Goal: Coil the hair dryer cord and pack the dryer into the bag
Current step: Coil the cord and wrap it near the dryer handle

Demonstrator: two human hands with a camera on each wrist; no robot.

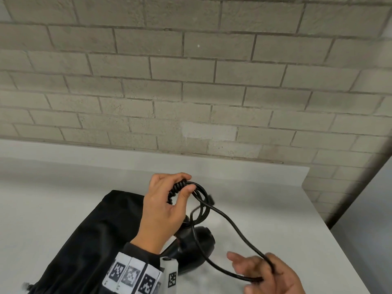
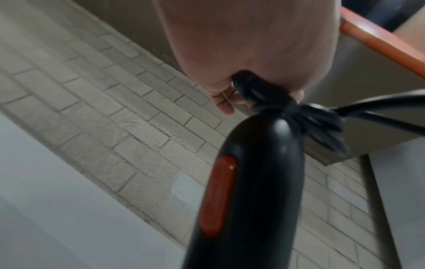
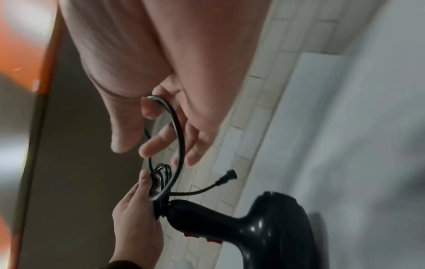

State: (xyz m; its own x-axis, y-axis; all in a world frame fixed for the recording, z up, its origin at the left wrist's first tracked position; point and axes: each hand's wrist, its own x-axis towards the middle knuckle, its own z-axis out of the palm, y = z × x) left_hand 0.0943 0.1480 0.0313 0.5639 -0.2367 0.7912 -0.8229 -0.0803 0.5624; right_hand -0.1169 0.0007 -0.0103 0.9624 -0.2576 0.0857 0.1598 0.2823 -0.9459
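The black hair dryer (image 1: 196, 240) stands on the white table, its handle pointing up. My left hand (image 1: 180, 187) grips several gathered loops of the black cord (image 1: 231, 223) at the top of the handle. In the left wrist view the handle (image 2: 260, 182) with its red switch (image 2: 218, 196) rises to my palm. One long loop runs down to my right hand (image 1: 254, 268), which holds it between thumb and fingers. The cord (image 3: 180, 134) hooks round my right fingers (image 3: 158, 142). The plug (image 3: 230, 175) sticks out free beside the left hand (image 3: 135, 214). The black bag (image 1: 95, 230) lies flat left of the dryer.
The white table (image 1: 275, 209) meets a grey brick wall (image 1: 191, 81) at the back. Its right edge (image 1: 331, 228) drops off beside a grey floor. Marker-printed bands (image 1: 131, 274) wrap my left sleeve.
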